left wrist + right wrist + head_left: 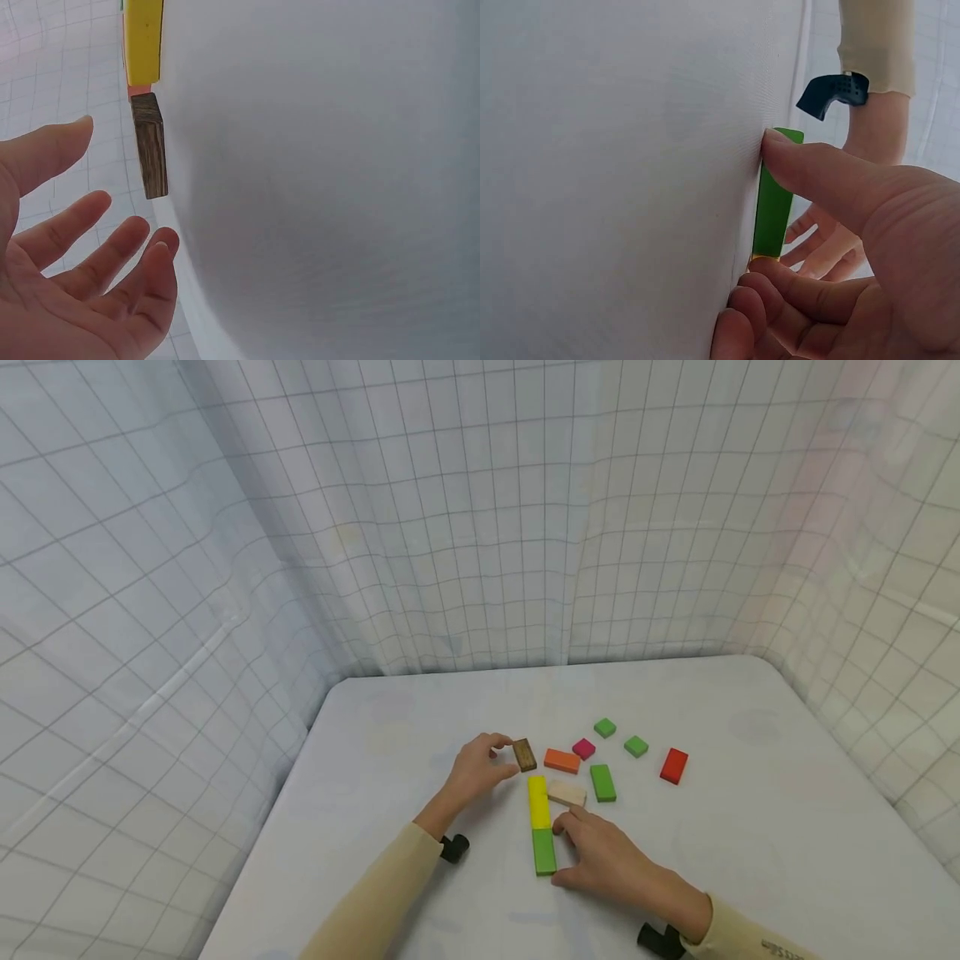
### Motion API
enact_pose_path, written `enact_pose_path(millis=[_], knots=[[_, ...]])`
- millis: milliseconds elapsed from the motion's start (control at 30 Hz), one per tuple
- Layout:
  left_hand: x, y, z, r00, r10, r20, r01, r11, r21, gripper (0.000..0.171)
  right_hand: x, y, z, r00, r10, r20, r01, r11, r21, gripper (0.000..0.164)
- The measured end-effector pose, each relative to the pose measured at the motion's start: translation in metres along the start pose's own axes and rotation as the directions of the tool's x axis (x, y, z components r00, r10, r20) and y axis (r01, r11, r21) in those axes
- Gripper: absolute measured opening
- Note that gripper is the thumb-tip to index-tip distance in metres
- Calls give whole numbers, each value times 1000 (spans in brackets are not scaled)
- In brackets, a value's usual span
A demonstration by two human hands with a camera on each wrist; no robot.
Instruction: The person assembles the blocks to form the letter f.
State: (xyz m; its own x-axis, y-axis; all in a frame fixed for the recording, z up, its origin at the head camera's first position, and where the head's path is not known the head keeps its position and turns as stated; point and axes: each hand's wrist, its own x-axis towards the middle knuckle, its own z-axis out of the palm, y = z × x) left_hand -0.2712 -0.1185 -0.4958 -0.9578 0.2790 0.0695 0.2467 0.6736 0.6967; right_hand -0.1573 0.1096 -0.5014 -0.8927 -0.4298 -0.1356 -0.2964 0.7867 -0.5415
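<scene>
In the head view a yellow block [538, 802] and a green block [544, 852] lie end to end in a line on the white table. My right hand [611, 860] pinches the green block lengthwise; the right wrist view shows the thumb at one end of the green block [773, 199] and the index finger at the other. Beside a dark brown wooden block [524, 755] is my left hand [476, 770], thumb and fingers spread around it. A gap shows between those fingers and the brown block [151, 146] in the left wrist view.
A pale wooden block [567, 792] lies close to the yellow one. Around it are an orange block [562, 761], a magenta block [583, 748], another green block [602, 783], two small green blocks [605, 727] and a red block [674, 766]. Gridded curtains [480, 527] surround the table.
</scene>
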Motion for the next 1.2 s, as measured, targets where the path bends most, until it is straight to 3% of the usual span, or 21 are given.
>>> enact_pose_path(millis=[200, 400, 867, 1200], knots=[[12, 1, -1, 997, -52, 54, 50, 998, 46, 59, 0, -1, -2, 1000, -11, 1, 11, 1000, 8, 60], [19, -1, 1, 995, -37, 92, 28, 995, 99, 64, 0, -1, -1, 1000, -19, 3, 19, 1000, 13, 61], [25, -7, 8, 996, 3, 86, -20, 979, 202, 67, 0, 0, 1, 1000, -27, -5, 26, 1000, -5, 61], [28, 1, 9, 996, -19, 87, -2, 970, 242, 64, -1, 0, -1, 999, -33, -2, 33, 999, 6, 60]])
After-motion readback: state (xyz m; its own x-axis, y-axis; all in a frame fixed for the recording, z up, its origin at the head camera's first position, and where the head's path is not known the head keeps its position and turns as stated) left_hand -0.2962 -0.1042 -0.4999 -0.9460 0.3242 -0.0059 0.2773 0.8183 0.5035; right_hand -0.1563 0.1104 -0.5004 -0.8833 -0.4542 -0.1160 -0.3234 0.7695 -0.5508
